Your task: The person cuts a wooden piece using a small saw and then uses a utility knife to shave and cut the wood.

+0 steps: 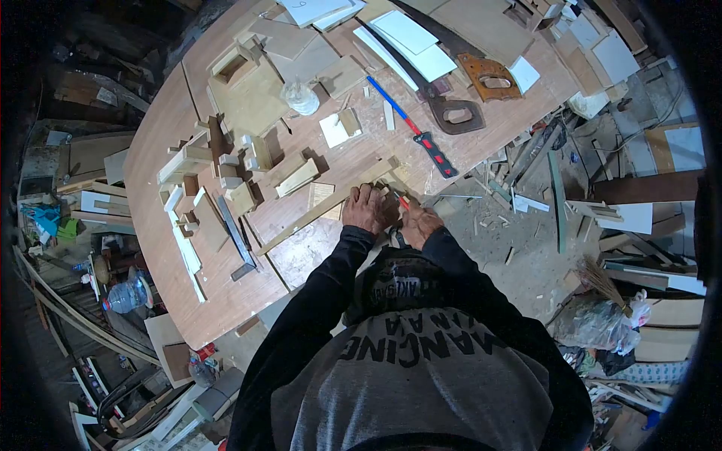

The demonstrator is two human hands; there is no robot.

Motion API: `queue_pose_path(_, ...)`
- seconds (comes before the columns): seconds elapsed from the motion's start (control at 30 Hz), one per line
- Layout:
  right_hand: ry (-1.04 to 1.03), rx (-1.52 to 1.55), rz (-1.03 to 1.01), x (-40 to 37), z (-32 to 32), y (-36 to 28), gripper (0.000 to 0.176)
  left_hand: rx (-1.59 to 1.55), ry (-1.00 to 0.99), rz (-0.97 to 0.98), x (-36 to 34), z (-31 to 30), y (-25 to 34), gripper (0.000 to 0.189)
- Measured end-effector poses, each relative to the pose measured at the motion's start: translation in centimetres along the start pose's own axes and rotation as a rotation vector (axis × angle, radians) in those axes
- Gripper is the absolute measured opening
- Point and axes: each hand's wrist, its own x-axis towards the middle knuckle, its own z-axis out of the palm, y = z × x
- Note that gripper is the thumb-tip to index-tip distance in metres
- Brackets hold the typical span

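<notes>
My left hand (pixel 365 209) is at the near edge of the workbench, its fingers curled down over the end of a long wooden strip (pixel 320 216). The strip runs diagonally across the bench top to the left. Close beside it, my right hand (pixel 419 225) is closed round a slim red tool (pixel 404 203), like a pencil or small cutter; its exact kind is too small to tell. The tool points toward the strip's end, close to my left fingertips. Whether it touches the wood is hidden.
Two handsaws with a brown handle (pixel 490 77) and a dark handle (pixel 456 116) lie on the workbench (pixel 301 248), near a blue-and-red tool (pixel 414 126). A try square (pixel 236 244), wooden blocks (pixel 298 177) and a plastic cup (pixel 301 98) sit left. Offcuts litter the floor.
</notes>
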Motion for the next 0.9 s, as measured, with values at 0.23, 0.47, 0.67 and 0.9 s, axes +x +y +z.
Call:
queue_pose_path(0.23, 0.114, 0.42, 0.293, -0.5, 0.3, -0.6, 0.025, 0.009, -0.007, -0.009, 0.1, 0.0, 0.4, 0.021)
queue_pose_path(0.47, 0.092, 0.291, 0.226, 0.7, -2.7, -2.4, 0.026, -0.007, -0.042, 0.018, -0.3, 0.1, 0.0, 0.033)
queue_pose_path(0.67, 0.026, 0.233, 0.214, 0.7, -1.7, -1.4, 0.028, -0.009, -0.047, -0.002, -0.2, -0.2, 0.2, 0.044)
queue_pose_path(0.9, -0.077, 0.37, 0.333, 1.2, -4.0, -2.5, 0.034, 0.048, -0.024, -0.012, -0.4, 0.2, 0.2, 0.049)
